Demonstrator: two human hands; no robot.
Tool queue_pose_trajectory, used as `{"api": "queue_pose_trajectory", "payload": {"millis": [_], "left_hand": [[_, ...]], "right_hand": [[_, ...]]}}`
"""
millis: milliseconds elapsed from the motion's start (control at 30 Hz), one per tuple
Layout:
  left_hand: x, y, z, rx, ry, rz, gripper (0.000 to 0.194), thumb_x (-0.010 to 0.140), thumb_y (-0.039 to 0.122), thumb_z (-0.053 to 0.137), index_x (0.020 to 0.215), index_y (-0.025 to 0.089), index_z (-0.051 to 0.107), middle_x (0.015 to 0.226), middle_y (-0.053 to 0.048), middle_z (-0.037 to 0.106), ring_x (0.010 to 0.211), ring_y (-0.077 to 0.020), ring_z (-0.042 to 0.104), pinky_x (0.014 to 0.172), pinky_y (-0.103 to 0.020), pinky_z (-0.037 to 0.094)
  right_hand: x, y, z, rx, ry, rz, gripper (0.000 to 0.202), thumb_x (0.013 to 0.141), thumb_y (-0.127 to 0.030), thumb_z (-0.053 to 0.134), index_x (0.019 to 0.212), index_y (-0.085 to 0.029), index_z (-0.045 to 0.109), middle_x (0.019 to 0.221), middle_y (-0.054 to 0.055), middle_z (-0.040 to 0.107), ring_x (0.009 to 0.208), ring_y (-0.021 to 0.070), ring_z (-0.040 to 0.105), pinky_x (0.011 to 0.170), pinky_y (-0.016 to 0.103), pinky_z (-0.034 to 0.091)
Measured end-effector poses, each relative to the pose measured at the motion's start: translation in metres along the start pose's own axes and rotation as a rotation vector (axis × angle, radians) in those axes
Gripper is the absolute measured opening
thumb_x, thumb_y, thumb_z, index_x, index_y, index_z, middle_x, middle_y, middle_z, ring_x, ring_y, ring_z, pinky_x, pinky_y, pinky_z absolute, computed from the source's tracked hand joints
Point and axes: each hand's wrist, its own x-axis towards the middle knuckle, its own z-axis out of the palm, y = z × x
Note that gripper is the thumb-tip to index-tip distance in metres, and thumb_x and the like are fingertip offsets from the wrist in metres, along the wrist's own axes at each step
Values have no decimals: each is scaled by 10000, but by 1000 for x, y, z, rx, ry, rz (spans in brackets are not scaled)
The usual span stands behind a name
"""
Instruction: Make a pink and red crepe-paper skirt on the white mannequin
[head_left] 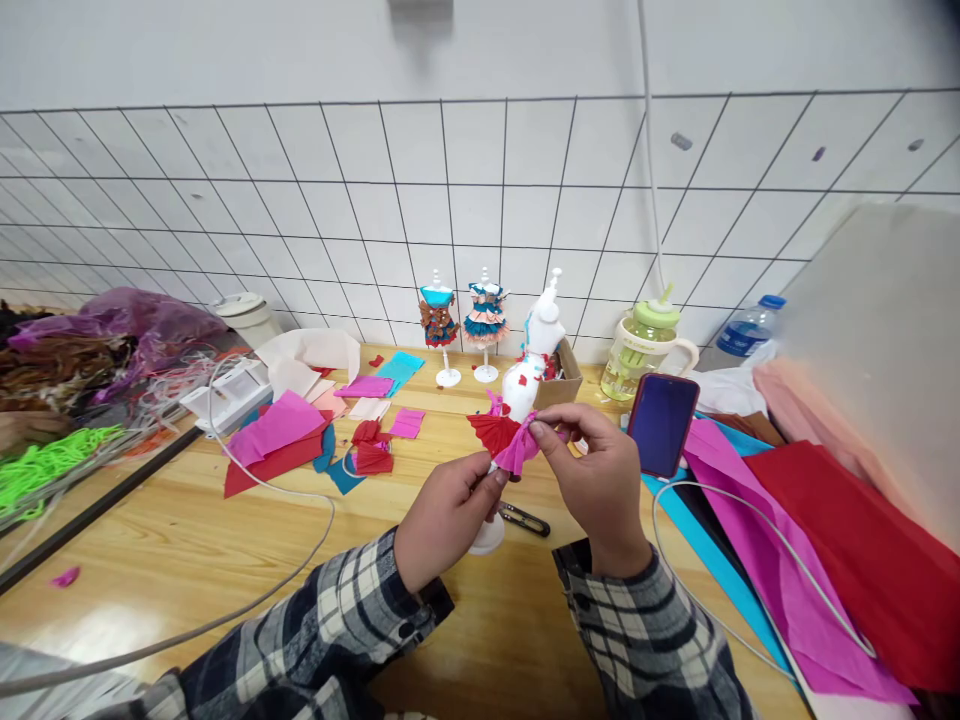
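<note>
A small white dress-form mannequin (521, 385) stands in front of me, its top leaning right, with red and blue scraps on it. Around its lower part are a pleated red crepe paper piece (493, 432) and a gathered pink crepe paper piece (517, 452). My right hand (600, 480) is closed, pinching the pink paper's upper right edge between thumb and forefinger. My left hand (450, 515) is closed too, thumb and forefinger at the paper's lower left corner; its other fingers partly hide the stand. The round white base (487, 535) shows below.
A black utility knife (525, 519) lies just behind the base. Two dressed mini mannequins (439, 325) stand by the wall. Crepe paper scraps (277, 430) lie left. A phone (663, 425), a green-lidded bottle (643, 345) and red paper sheets (862, 540) are right. Cables cross both sides.
</note>
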Motion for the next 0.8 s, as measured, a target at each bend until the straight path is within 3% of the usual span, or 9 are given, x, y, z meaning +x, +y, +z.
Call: {"api": "queue_pose_trajectory", "payload": {"millis": [300,400,567,800], "left_hand": [[-3,5,-3,118,7,37,309,939,376,415,729,179,527,577,41,521,540,-99,476,538,-209,344],[-4,8,-4,181,8,51,301,948,376,392,780,185,552,579,38,526,547,-107,484,544,-218,338],[-7,13,-6,290,-2,58,351,950,374,381,680,183,499,574,27,521,545,-112,470,536,-230,313],[-12,16,-5,269,-45,62,366,943,375,381,652,186,501,549,24,503,527,-116,452,526,-235,305]], "right_hand": [[0,-1,-5,14,-18,37,67,801,-263,677,808,-212,721,797,10,727,757,161,655,715,283,499],[0,-1,-2,49,-4,96,50,771,-262,711,790,-217,723,781,4,729,742,158,658,702,277,507],[0,2,-2,124,27,105,79,735,-257,742,763,-211,685,738,-8,695,722,150,634,692,278,502],[1,9,-3,214,-37,105,127,740,-286,742,738,-208,642,744,-1,646,736,161,609,688,302,492]]}}
